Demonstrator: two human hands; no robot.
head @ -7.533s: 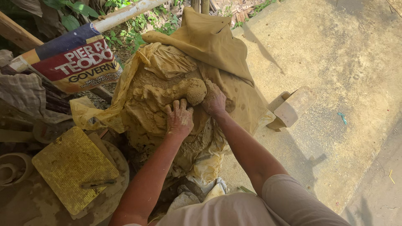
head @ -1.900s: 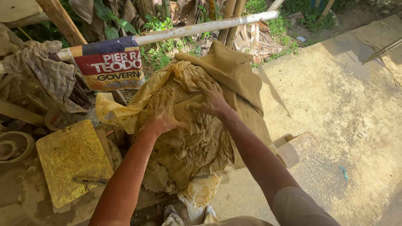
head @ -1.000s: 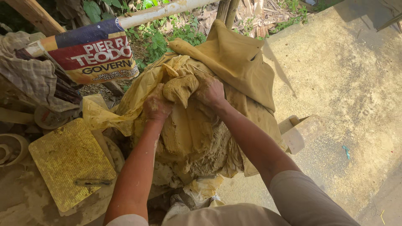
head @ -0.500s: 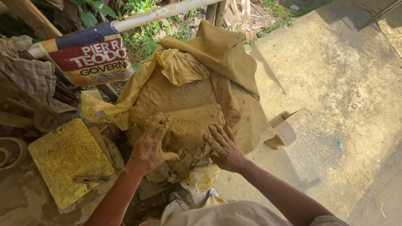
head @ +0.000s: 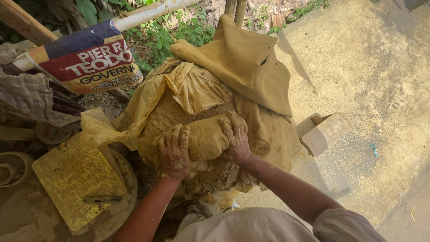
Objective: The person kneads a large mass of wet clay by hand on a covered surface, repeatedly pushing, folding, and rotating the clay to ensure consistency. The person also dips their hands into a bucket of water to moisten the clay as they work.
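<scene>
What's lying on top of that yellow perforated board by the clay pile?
A thin mud-smeared tool lies flat on the yellow perforated board, near its lower edge. The board rests on a round muddy slab; what is beneath its middle is covered.

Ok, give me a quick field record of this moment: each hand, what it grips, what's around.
left hand: clay-smeared, gripping the lump's left side
right hand: gripping the lump's right side
clay lump: between both hands, on the clay pile
clay pile: partly uncovered
plastic sheet: yellow, peeled back
cloth: tan, draped behind
yellow board: lower left, small tool on it
</scene>
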